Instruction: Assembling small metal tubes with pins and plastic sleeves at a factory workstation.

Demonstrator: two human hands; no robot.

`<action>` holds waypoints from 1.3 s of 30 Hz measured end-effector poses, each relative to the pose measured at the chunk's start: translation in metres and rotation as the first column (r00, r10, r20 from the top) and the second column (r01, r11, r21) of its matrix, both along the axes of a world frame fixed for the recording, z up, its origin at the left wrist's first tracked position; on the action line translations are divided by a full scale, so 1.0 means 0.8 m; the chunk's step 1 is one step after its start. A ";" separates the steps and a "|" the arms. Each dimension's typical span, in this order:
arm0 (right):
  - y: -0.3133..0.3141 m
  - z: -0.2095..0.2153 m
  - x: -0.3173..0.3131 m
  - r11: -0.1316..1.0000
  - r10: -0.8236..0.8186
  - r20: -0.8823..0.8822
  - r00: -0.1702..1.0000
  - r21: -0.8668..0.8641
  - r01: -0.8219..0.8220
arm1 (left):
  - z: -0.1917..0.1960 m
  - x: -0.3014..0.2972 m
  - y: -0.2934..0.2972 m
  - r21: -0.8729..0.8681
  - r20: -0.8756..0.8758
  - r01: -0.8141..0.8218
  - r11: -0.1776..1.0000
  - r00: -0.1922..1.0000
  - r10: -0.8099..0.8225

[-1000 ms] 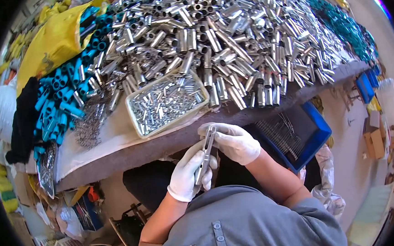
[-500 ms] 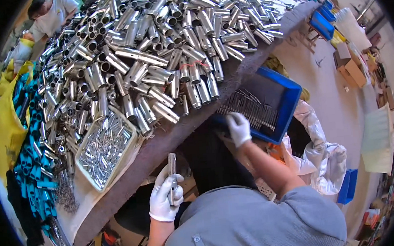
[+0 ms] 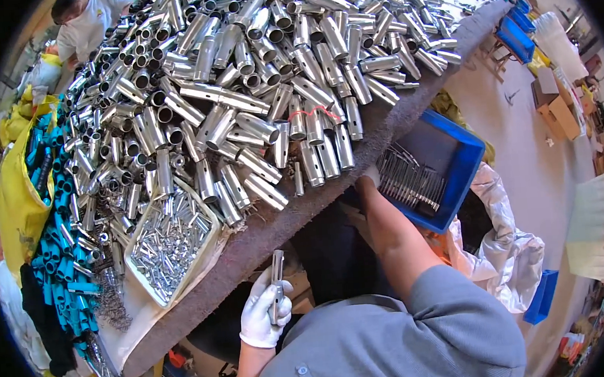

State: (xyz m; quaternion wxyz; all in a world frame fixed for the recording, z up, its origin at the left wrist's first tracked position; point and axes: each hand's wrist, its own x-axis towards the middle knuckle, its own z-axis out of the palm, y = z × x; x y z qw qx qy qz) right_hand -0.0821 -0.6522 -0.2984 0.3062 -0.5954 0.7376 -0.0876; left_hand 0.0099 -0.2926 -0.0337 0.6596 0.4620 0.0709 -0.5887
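Observation:
My left hand (image 3: 260, 314), in a white glove, is closed around a shiny metal tube (image 3: 277, 266) held upright near my lap. Slots show in the tube's side. My right hand (image 3: 373, 176) is mostly hidden at the table's edge; only a bit of white glove shows, beside the blue bin (image 3: 473, 152). Its fingers and anything in them are out of sight. Inside that bin lie many thin dark metal rods (image 3: 413, 181), lined up side by side.
A big heap of chrome tubes (image 3: 236, 53) covers the carpeted table (image 3: 318, 219). A pale tray (image 3: 157, 300) of small metal pins stands near its edge. Teal tubes (image 3: 53, 262) and a yellow sack (image 3: 20, 208) lie left. Another person (image 3: 91, 28) is at the far left.
My right hand has moved from the bin's near side forward to the table's edge, where its fingers are now hidden. My left hand still holds the tube. The whole view has shifted slightly.

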 end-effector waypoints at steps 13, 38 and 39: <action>-0.074 -0.149 -0.049 0.986 -0.165 0.271 0.948 0.072 0.151 | -0.003 -0.002 -0.006 0.007 -0.045 0.037 0.999 0.998 -0.037; -0.113 -0.238 -0.082 0.965 0.246 0.128 0.961 -0.124 -0.231 | -0.011 -0.010 0.001 -0.045 -0.095 0.019 0.999 0.995 -0.023; -0.102 -0.209 -0.052 0.966 0.251 0.147 0.957 -0.106 -0.237 | -0.013 -0.012 0.000 -0.023 -0.081 0.011 1.000 0.997 -0.013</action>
